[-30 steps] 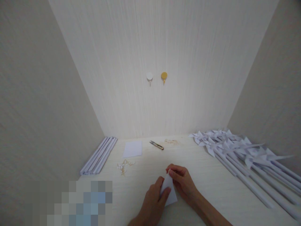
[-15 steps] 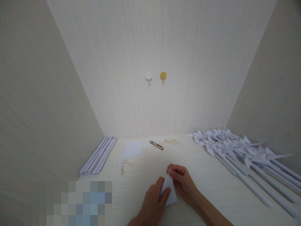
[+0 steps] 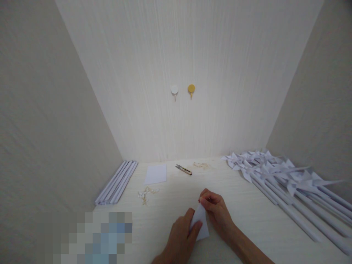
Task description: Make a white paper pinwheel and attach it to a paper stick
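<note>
Viewed from the head camera, a person works a folded white paper (image 3: 203, 229) above a pale tabletop (image 3: 167, 216), the piece centred between both hands near the bottom of the scene. The left hand (image 3: 181, 233), at the paper's 8 to 9 o'clock, is nearly closed on it, thumb laid across the front and the other fingers mostly hidden behind. The right hand (image 3: 217, 211), at 2 o'clock, is loosely curled, thumb and forefinger pinched together at the paper's narrow upper tip; whether anything small sits between those fingertips cannot be told. Reading the clock from the paper, tan loops (image 3: 201, 165) lie at 12, a pair of thread snips (image 3: 183, 169) at 11, and a flat white sheet (image 3: 156, 174) between 10 and 11. Small white and tan bits (image 3: 147, 192) are scattered at 10, with a bundle of rolled white tubes (image 3: 117, 183) beyond them, beside the wall. At 2 o'clock, white paper pinwheels (image 3: 264, 165) crowd together, their sticks (image 3: 291, 220) stretching toward 3. On the back wall (image 3: 181, 124), a white hook (image 3: 174, 90) and a yellow hook (image 3: 191, 88) hang side by side, near 12.
</note>
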A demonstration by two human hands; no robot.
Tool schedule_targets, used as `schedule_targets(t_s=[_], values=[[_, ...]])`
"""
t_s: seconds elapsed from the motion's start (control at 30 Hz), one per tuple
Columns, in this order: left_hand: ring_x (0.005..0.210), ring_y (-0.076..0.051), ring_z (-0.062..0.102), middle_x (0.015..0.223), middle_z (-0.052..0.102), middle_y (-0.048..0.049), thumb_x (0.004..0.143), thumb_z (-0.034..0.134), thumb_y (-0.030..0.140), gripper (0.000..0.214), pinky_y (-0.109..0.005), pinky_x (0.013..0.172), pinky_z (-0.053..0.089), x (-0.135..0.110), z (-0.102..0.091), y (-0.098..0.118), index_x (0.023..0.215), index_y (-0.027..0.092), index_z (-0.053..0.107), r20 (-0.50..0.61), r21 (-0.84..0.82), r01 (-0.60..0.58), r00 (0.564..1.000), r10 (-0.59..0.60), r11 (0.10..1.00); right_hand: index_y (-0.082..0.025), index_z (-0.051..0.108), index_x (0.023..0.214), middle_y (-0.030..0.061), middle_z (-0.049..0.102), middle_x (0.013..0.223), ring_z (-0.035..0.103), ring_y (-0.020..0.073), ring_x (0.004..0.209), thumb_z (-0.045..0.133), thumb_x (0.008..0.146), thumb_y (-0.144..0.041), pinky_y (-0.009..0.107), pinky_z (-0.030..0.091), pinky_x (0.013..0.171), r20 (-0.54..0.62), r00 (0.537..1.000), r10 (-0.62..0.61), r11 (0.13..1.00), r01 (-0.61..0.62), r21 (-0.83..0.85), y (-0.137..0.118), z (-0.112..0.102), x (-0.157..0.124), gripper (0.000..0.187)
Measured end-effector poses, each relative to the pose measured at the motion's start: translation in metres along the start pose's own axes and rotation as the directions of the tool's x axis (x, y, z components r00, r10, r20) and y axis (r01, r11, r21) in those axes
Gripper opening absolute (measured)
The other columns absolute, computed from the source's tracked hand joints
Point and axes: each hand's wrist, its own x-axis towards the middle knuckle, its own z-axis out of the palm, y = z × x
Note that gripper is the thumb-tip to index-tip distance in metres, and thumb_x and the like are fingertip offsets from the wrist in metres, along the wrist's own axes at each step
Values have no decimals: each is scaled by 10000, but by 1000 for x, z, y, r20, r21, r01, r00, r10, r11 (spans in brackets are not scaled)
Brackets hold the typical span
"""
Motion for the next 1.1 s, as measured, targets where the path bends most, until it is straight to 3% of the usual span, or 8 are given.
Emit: schedule_targets(t_s=[0.2, 0.33, 0.5, 0.67, 0.8, 0.87, 0.97, 1.1], values=[[765, -200, 487, 825, 575, -81, 745, 347, 436, 389, -286, 686, 339, 1, -2, 1, 956, 153, 511, -9, -88, 40, 999, -41, 995, -159, 580, 520, -41, 457, 506, 347, 68, 464, 679, 541, -258, 209, 225, 444, 37, 990, 134, 989, -136, 57, 1, 3, 1, 141], [731, -177, 483, 790, 566, -58, 748, 359, 426, 346, -268, 653, 352, 2, -3, 0, 905, 163, 521, -38, -160, -21, 999, 15, 987, -142, 601, 559, -32, 486, 500, 373, 69, 455, 687, 527, -268, 207, 237, 444, 77, 983, 168, 985, -171, 25, 0, 5, 0, 156], [617, -136, 466, 673, 530, -21, 737, 405, 385, 265, -235, 550, 363, 5, -8, -3, 784, 155, 529, -19, -243, -108, 994, 107, 964, -136, 615, 524, -23, 519, 493, 384, 67, 450, 685, 523, -239, 203, 261, 441, -18, 984, 177, 984, -177, -12, 1, 6, -1, 124], [368, -60, 369, 562, 487, 32, 661, 512, 385, 274, -183, 343, 286, 13, -21, -10, 790, 144, 533, 81, -468, -14, 995, 58, 884, -141, 635, 520, -6, 561, 508, 423, 83, 459, 707, 469, -241, 213, 305, 440, -175, 973, 151, 989, -146, 39, -1, 7, -1, 134], [357, -72, 415, 457, 488, 31, 602, 575, 380, 272, -183, 349, 304, 27, -30, -16, 687, 123, 547, -75, -601, -4, 996, -52, 799, -137, 652, 544, -5, 555, 490, 426, 82, 458, 716, 451, -247, 217, 332, 440, -286, 951, 120, 991, -97, 92, 0, 7, 6, 157], [371, -73, 423, 441, 477, 42, 580, 590, 383, 295, -172, 349, 298, 35, -31, -17, 719, 128, 540, -209, -706, -28, 963, -170, 708, -152, 654, 553, -19, 552, 494, 422, 71, 463, 713, 450, -257, 206, 341, 447, -330, 938, 103, 991, -69, 114, 3, 8, 12, 158], [395, -50, 400, 450, 449, 53, 580, 592, 389, 270, -149, 359, 282, 47, -29, -16, 614, 136, 502, -333, -786, -126, 911, -243, 605, -174, 648, 554, -31, 560, 524, 433, 61, 483, 711, 447, -265, 192, 359, 466, -376, 923, 84, 989, -32, 141, 6, 11, 19, 154], [430, -39, 380, 474, 417, 64, 579, 599, 385, 280, -139, 382, 285, 56, -28, -17, 537, 141, 467, -438, -788, -226, 860, -263, 573, -172, 643, 549, -20, 574, 553, 456, 67, 496, 710, 445, -275, 202, 382, 478, -395, 915, 83, 986, -19, 164, 10, 14, 25, 161]])
